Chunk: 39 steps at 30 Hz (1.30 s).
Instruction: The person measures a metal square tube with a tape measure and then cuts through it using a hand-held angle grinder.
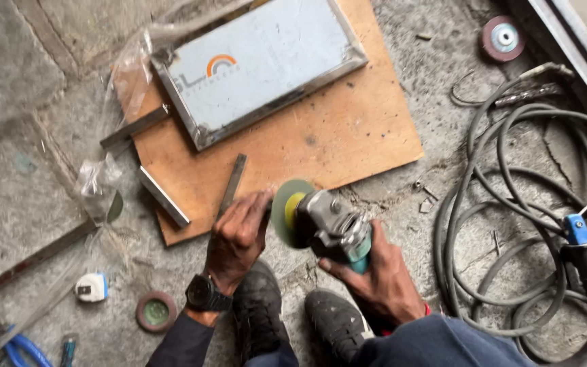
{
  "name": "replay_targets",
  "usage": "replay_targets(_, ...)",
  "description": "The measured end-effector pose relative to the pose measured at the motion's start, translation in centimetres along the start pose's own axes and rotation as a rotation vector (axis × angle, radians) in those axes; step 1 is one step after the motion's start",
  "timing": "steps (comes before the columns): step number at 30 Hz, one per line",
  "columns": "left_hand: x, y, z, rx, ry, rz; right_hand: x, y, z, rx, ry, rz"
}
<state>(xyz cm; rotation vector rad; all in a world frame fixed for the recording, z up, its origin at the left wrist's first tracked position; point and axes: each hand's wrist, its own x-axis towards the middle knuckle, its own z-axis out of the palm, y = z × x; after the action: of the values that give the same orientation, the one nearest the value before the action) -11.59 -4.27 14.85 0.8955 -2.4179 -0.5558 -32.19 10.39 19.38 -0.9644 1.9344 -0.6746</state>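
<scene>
We are crouched over a concrete floor [22,204] with an angle grinder [327,228] in our right hand [383,278], fingers wrapped shut around its teal-and-grey body. Its greenish disc [287,212] stands nearly upright and faces left, towards our left hand [238,238]. That hand is curled closed over the near end of a narrow flat steel strip [234,182], which runs up and away from us across the lower edge of a plywood board [321,129]. A black wristwatch [205,293] sits on the left wrist, and both our black shoes [293,316] are planted just below the hands.

We judge the step in hand to be grinding or cutting the strip at its near end: the disc is just beside the left fingers, though motion blur keeps us from telling whether it touches the metal or is spinning. The next move, as we read it, calls for a firm pin on the strip, with fingers kept out of the disc's path, and a steady feed of the wheel into the steel.

Farther up the board lies a rectangular steel frame [266,64] with a pale film-covered panel. A short square tube offcut [163,197] rests at the board's left edge. Loose discs lie on the floor, one near our left sleeve [156,311] and one at top right [503,37]. Coiled grey welding cables [511,224] with a blue-collared electrode holder [582,251] fill the right side.
</scene>
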Motion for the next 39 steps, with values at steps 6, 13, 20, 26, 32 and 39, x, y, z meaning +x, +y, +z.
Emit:
replay_targets(6, -0.3, -0.6, 0.2, 0.02, 0.001, -0.017, 1.2, 1.6, -0.5, 0.034, 0.032, 0.166)
replay_targets(13, -0.5, -0.4, 1.1, 0.058, -0.012, 0.025, 1.1, 3.0, 0.4, -0.01, -0.033, 0.06)
replay_targets(20, -0.4, -0.7, -0.4, 0.111, 0.003, 0.011, 1.1, 2.5, -1.1, 0.023, 0.049, 0.157)
replay_targets(26, -0.5, 0.1, -0.2, 0.181, -0.009, 0.07, 1.1, 2.2, -0.5, 0.009, -0.022, 0.194)
replay_targets(32, -0.6, 0.2, 0.0, 0.074, 0.039, 0.013, 0.6, 2.1, -0.9, 0.066, 0.005, 0.205)
replay_targets(39, -0.6, 1.8, 0.8, -0.165, -0.087, -0.176, 0.8, 1.9, -1.2, 0.008, 0.024, 0.252)
